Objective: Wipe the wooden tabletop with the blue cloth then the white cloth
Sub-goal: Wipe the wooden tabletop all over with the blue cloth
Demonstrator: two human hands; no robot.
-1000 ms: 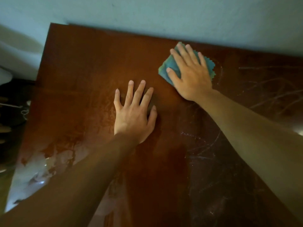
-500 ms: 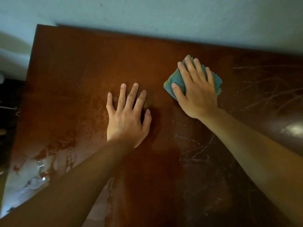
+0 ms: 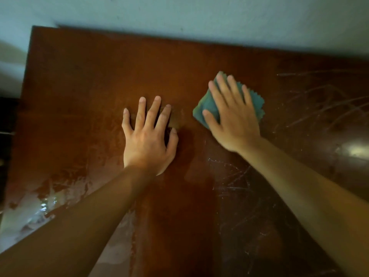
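The dark reddish wooden tabletop (image 3: pixel 83 92) fills the view. My right hand (image 3: pixel 233 118) lies flat, fingers straight, pressing a folded blue cloth (image 3: pixel 207 105) with zigzag edges onto the wood right of centre. The cloth shows around my thumb and past my little finger. My left hand (image 3: pixel 148 136) rests flat on the bare wood beside it, fingers spread, holding nothing. No white cloth is in view.
A pale wall (image 3: pixel 199 19) runs along the table's far edge. Scratch marks (image 3: pixel 319 108) cross the right side of the tabletop, and shiny glare patches (image 3: pixel 36 208) lie at the near left. The table's left edge drops to a dark area.
My right hand has drawn the blue cloth toward me, away from the wall side. My left hand stays planted on the same spot of the wood.
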